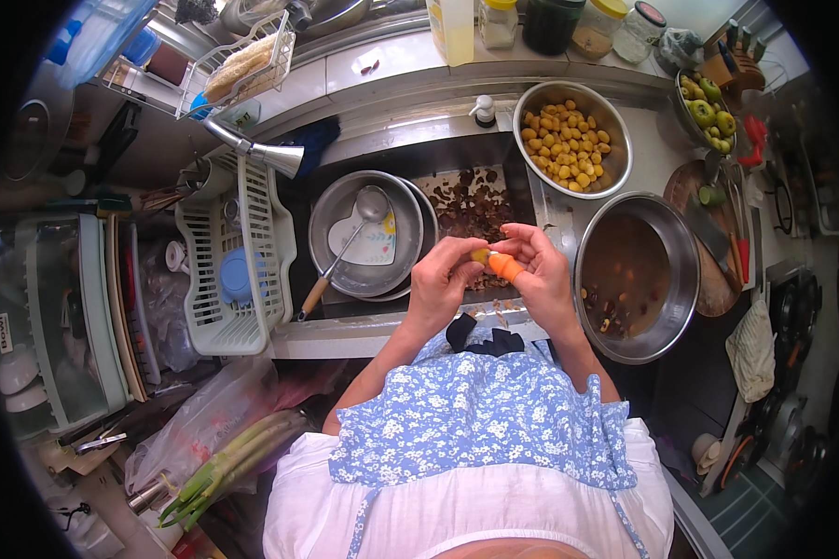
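Over the front of the sink, my two hands meet with fingers curled in. My left hand [446, 278] pinches a small yellow peeled chestnut [480, 254] between thumb and fingers. My right hand [543, 278] closes in on the same chestnut from the other side. Around its thumb sits a bright orange cover [506, 267], partly hidden by the fingers. Brown shell scraps [471, 200] lie beneath in the sink. At the back right stands a steel bowl [625, 140] of yellow peeled chestnuts [566, 144]. Nearer, a steel basin [688, 279] holds murky brown water with some dark chestnuts in it.
Left in the sink, nested metal bowls [322, 224] hold a heart-shaped dish [364, 239] and a ladle [331, 265]. Further left are a faucet [252, 147] and white dish rack [202, 298]. At right, a cleaver [708, 228] lies on a round wooden board [685, 177], near green fruit [704, 114].
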Tool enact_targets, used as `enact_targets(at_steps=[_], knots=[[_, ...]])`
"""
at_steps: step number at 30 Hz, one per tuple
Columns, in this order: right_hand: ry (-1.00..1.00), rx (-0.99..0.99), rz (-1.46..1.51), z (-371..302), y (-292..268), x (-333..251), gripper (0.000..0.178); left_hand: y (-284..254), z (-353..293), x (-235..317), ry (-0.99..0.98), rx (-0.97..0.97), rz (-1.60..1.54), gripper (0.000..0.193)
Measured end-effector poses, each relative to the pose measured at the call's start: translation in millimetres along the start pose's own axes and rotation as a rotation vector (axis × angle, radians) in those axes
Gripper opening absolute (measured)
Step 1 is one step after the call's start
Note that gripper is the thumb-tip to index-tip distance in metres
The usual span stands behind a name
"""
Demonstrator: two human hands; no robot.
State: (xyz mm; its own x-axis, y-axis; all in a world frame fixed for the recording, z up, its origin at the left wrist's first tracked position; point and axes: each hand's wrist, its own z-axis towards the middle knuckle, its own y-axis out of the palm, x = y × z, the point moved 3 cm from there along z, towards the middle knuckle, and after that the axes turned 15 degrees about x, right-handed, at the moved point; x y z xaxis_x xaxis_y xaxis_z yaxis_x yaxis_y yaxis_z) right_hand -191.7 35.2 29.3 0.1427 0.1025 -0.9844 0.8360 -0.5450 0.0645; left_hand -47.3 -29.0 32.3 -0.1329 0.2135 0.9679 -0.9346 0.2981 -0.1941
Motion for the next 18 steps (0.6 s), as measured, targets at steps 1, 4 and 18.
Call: enact_targets(at_steps=[1,4,18], knots=[[0.029,0.003,0.041,-0.5,0.3,0.3,0.034,0.1,-0.1,0.1,-0.007,0.005,-0.003,0.023],[0.135,0.009,0.17,-0.2,-0.4,-1.2,0.035,0.3,-0.6,-0.4,-0.056,0.019,-0.039,0.023],[0.106,0.054,0.179,-0.3,2.8,-2.1,0.033,3.6,-3.3,-10.3,-0.218,0.052,-0.231,0.021]])
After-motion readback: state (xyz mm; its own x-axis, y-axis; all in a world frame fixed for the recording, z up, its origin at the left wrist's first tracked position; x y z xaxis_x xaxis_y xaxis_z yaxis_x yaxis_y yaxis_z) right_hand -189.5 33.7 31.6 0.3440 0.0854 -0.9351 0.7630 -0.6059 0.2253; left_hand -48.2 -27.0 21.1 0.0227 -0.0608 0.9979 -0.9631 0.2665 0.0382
